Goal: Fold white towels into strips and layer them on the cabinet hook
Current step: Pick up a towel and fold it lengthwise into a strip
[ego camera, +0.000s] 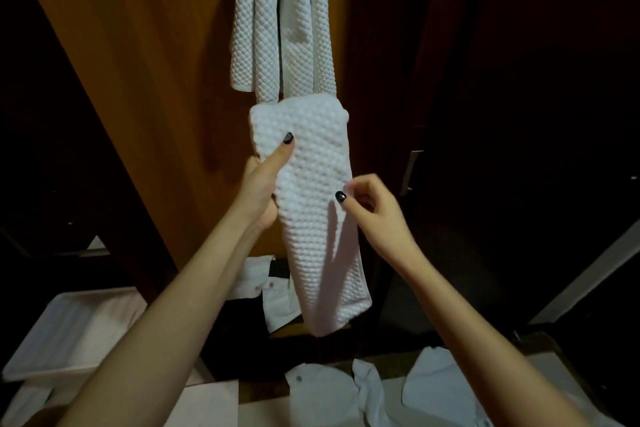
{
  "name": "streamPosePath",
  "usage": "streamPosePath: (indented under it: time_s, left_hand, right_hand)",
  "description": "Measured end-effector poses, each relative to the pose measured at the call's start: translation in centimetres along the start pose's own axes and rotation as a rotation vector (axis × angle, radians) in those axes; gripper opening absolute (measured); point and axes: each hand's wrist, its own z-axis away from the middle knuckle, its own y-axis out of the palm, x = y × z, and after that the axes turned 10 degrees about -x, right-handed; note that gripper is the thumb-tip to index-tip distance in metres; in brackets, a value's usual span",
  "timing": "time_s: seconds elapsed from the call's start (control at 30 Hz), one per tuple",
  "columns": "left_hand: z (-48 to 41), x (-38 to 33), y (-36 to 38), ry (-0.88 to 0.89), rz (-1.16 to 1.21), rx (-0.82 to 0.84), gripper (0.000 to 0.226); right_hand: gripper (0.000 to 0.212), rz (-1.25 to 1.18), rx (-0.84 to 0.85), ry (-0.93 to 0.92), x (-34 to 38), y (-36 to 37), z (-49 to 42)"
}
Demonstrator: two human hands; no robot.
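Nearest, below both hands, crumpled white shirts [332, 399] lay on a pale surface. Below the left hand and out to its left sat a shallow white tray [69, 333]. Another white shirt with small buttons [263, 288] lay farther back, beneath the left wrist.

Two bare forearms reached up from the lower corners. The left hand [263, 184] gripped the folded towel [311, 218] along its left edge, with the thumb pressed flat on the front face and the rest of the fingers hidden behind the cloth. The right hand [374, 211], lower than the left, had its fingers curled and pinched the towel's right edge between thumb and forefinger. Both thumbnails were painted dark.

The towel, white with a raised waffle texture, was folded into a long narrow strip. It was held upright between the hands, its folded top above the left thumb and its loose lower end hanging below both wrists.

Just above the strip's top, other white towels [284, 28] of the same texture hung in several overlapping strips, running out of the top of the view. Behind them, beyond the left hand, stood an orange-brown wooden cabinet panel [138, 80]. To the right of the right hand a small metal handle [412, 170] showed against dark wood.
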Motion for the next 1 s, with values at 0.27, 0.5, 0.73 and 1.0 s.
streamPosePath:
  time_s: [0.27,0.5,0.73,1.0]
  left_hand:
    - [-1.9,-3.1,1.1,0.184,-0.138,0.084,0.028]
    - [-2.4,-5.0,-0.1,0.150,-0.163,0.084,0.025]
    - [-1.9,-5.3,-0.7,0.213,-0.213,0.077,0.022]
    - [-1.9,-5.7,-1.4,0.254,-0.219,0.049,0.020]
  right_hand:
    - [0.016,-0.134,-0.195,0.018,0.5,1.0,0.3]
    - [0.021,-0.084,0.060,-0.023,1.9,1.7,-0.4]
    - [0.021,0.058,-0.220,-0.129,2.5,4.1,2.1]
    - [0.026,-0.095,-0.183,-0.105,3.0,4.3,2.3]
